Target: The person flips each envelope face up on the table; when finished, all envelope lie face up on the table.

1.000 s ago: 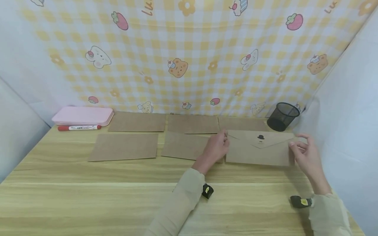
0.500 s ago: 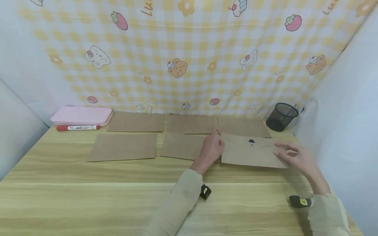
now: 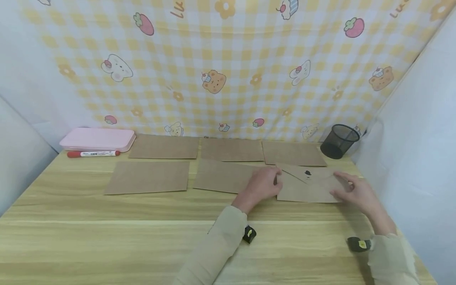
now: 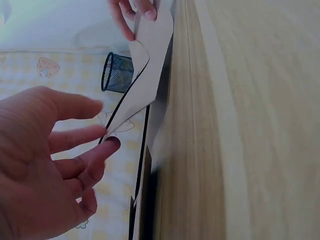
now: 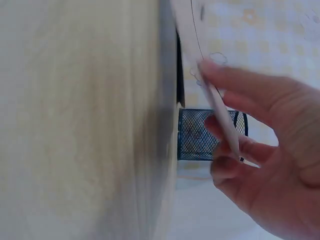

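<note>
Kraft envelope (image 3: 303, 194) with a small printed hat and moustache near its pointed flap is held by both hands at the right end of a front row on the wood-grain table (image 3: 142, 245), flap side facing up. The left hand (image 3: 261, 184) has its fingers on the envelope's left edge; the left wrist view shows a corner caught between the fingertips, raised above the tabletop, with the thumb standing off it. The right hand (image 3: 360, 194) pinches the opposite end, thumb on one side and fingers on the other, as the right wrist view shows. Further left in the front row lie a middle envelope (image 3: 221, 174), its right end hidden by the left hand, and a left envelope (image 3: 147, 178), both with a plain face up. Behind them, a back row has a rear left envelope (image 3: 164, 147), a rear middle envelope (image 3: 232, 150) and a rear right envelope (image 3: 293, 153), also plain side up. Beyond the right end of that row stands a black mesh pen holder (image 3: 339, 142). At the far left sits a pink pencil case (image 3: 96, 138), with a red-capped marker (image 3: 93, 154) lying along its front. A yellow gingham cloth (image 3: 160, 63) printed with bears, strawberries and flowers hangs behind everything.
</note>
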Demonstrator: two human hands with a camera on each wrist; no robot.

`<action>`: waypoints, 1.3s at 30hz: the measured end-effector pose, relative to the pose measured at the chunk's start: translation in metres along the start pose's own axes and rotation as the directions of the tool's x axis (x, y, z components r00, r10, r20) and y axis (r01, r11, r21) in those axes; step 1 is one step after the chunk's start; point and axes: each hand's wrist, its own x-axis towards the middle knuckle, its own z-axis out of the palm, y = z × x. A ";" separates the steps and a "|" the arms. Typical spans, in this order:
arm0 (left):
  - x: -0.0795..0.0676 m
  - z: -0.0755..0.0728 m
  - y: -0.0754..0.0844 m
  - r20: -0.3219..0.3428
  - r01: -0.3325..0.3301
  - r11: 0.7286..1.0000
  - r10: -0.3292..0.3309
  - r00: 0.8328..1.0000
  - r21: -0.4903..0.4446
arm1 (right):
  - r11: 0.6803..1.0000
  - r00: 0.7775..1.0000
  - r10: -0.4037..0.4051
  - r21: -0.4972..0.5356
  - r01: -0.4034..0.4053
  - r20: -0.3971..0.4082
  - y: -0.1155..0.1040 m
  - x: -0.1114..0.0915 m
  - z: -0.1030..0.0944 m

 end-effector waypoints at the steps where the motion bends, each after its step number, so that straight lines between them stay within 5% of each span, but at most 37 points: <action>1: 0.000 0.001 0.001 0.019 -0.015 0.999 0.014 1.000 0.029 | 1.000 1.000 -0.011 -0.026 0.011 -0.018 0.000 0.000 0.000; 7: 0.001 0.007 0.005 0.118 -0.046 0.992 0.032 0.992 0.121 | 0.994 0.996 -0.031 -0.105 0.021 -0.086 0.000 -0.001 0.001; 14: 0.002 0.015 0.010 0.215 -0.059 0.961 0.000 0.977 0.269 | 0.993 0.998 -0.001 -0.120 -0.006 -0.057 0.000 -0.003 0.001; 32: 0.006 0.021 0.012 0.133 0.046 0.946 -0.093 0.987 0.322 | 0.988 0.998 0.034 -0.151 -0.024 0.061 -0.003 0.000 0.006; 39: 0.007 0.021 0.011 0.122 0.054 0.907 -0.114 0.986 0.417 | 0.989 0.990 0.050 -0.141 -0.031 0.133 -0.004 -0.002 0.007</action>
